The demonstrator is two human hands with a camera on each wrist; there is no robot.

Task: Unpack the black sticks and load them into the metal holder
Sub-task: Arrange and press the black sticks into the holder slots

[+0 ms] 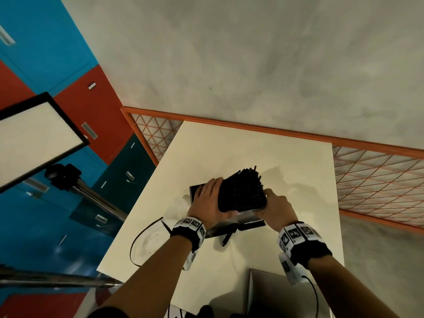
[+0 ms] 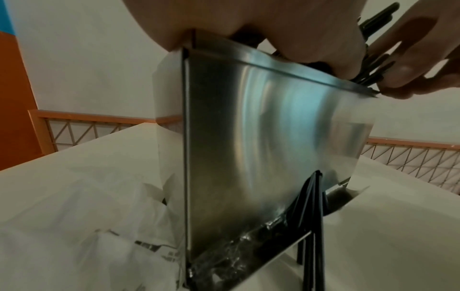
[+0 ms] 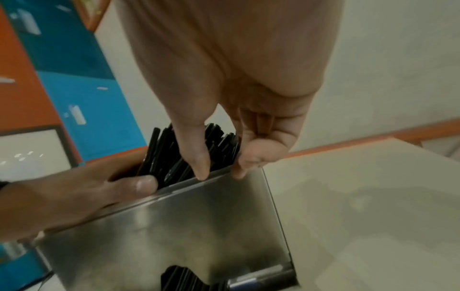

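A thick bundle of black sticks (image 1: pixel 243 191) stands tilted in the top of the metal holder (image 1: pixel 247 218) on the white table (image 1: pixel 286 226). My left hand (image 1: pixel 213 198) wraps round the bundle from the left, its thumb (image 3: pixel 139 186) lying over the near rim. My right hand (image 1: pixel 268 203) pinches the right end of the holder's rim (image 3: pixel 224 175), with the thumb inside against the sticks (image 3: pixel 174 153). The holder's shiny front wall (image 2: pixel 261 147) fills the left wrist view. A few sticks (image 2: pixel 313 216) poke out of the slot at its base (image 1: pixel 227 237).
An empty white plastic bag (image 1: pixel 156 235) lies left of the holder. A grey box (image 1: pixel 286 294) sits at the near table edge. An orange mesh fence (image 1: pixel 378 180) runs behind the table. A light panel on a stand (image 1: pixel 34 138) and coloured lockers (image 1: pixel 68 53) are to the left.
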